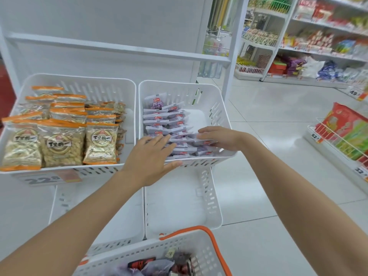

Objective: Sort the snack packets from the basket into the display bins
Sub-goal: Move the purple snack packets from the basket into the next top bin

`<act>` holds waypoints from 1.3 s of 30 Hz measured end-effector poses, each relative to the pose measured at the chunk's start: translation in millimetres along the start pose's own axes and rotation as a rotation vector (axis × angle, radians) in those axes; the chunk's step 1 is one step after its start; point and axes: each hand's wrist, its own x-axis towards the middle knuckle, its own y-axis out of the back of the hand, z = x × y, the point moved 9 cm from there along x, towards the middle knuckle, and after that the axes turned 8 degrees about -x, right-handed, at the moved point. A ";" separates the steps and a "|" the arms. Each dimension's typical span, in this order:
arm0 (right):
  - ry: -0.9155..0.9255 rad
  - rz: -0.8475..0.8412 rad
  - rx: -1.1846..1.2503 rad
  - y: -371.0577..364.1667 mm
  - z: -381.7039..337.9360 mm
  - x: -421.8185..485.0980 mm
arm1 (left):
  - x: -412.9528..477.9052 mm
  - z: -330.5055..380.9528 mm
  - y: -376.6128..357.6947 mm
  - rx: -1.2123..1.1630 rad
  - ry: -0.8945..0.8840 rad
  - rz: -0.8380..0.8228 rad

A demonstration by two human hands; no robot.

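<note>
Small white-and-purple snack packets [169, 120] fill the right-hand white display bin [217, 108]. My left hand [150, 156] lies flat over the packets at the bin's front edge, fingers straight and thumb along the rim. My right hand [221, 137] rests on the packets at the bin's right side, fingers extended and touching them. The left-hand display bin [79, 84] holds orange-topped clear bags of nuts [59, 144] standing in rows. At the bottom of the view is the white basket [159, 250] with an orange handle [217, 248], with a few dark packets [159, 264] inside.
Two lower white bins [211, 196] sit under the display bins. A price label [45, 179] hangs below the left bin. White shelving rises behind. To the right are tiled floor, a wire rack with red-green packs [346, 130] and stocked shelves [318, 36].
</note>
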 end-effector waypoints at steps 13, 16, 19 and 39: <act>0.087 0.303 -0.333 5.4 -8.1 -6.2 | -3.3 -1.8 6.4 -0.122 0.012 0.043; 0.217 0.625 -0.283 10.5 -29.7 -52.9 | -16.1 -7.6 23.5 -0.403 0.057 0.175; 0.368 0.790 -0.150 -23.3 -51.5 -110.3 | -51.3 -8.6 41.8 -0.480 0.060 0.409; 0.264 -0.046 -0.557 -444.0 77.6 -107.9 | -398.4 -74.6 -128.9 -1.004 0.857 -0.062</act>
